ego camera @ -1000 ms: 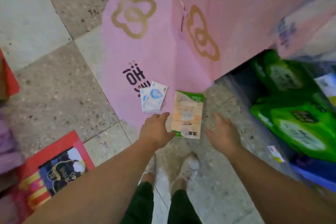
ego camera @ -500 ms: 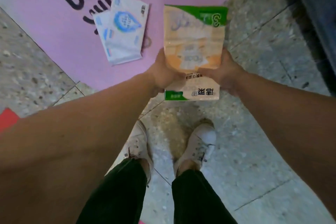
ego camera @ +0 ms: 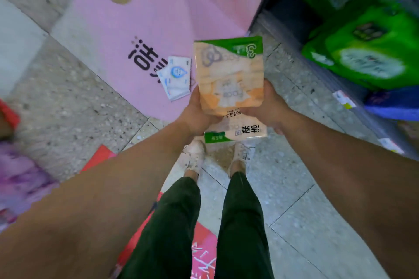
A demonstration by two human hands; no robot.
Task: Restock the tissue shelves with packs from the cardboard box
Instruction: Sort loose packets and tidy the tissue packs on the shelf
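Bare forearms, dark green trousers (ego camera: 244,222), scuffed white sneakers (ego camera: 195,154) (laced, rather grubby)

Bare floor (ego camera: 294,188) open ahead; pink cardboard box (ego camera: 140,29) blocks front-left, green packs (ego camera: 371,52) crowd right.

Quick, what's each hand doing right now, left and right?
Left hand: grips the left side of the beige and green tissue pack.
Right hand: grips the right side of the same pack.

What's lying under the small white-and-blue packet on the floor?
The small white-and-blue packet lies on flattened pink cardboard, covering part of its black lettering. Whatever else is beneath is hidden.
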